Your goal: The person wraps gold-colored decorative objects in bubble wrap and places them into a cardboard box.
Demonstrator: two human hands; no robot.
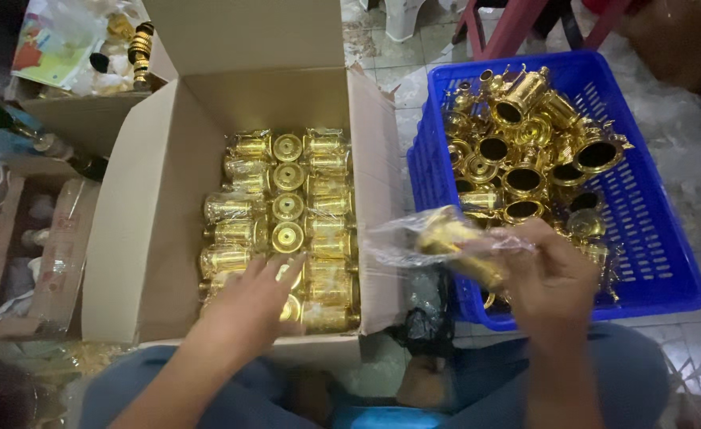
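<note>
At the far left, a small open box [73,48] holds paper and a black-and-gold piece, and a dark bottle [25,131] lies below it. Next comes a large cardboard box [152,199] on the floor, packed with rows of wrapped gold cups [287,214], lying on their sides or showing round bases. The left hand [247,306] reaches into the near end of this box; its grip is wide, fingers spread flat on the wrapped cups, clasping nothing. Right of the box wall, the right hand [553,274] hovers over the near edge of a blue plastic crate [660,262], its grip closed around 1 gold piece in a clear plastic bag [438,238], the bag's loose end trailing toward the cardboard box. The crate holds a loose heap of unwrapped gold cups [525,143]. Pale floor tiles [700,342] show beyond.
</note>
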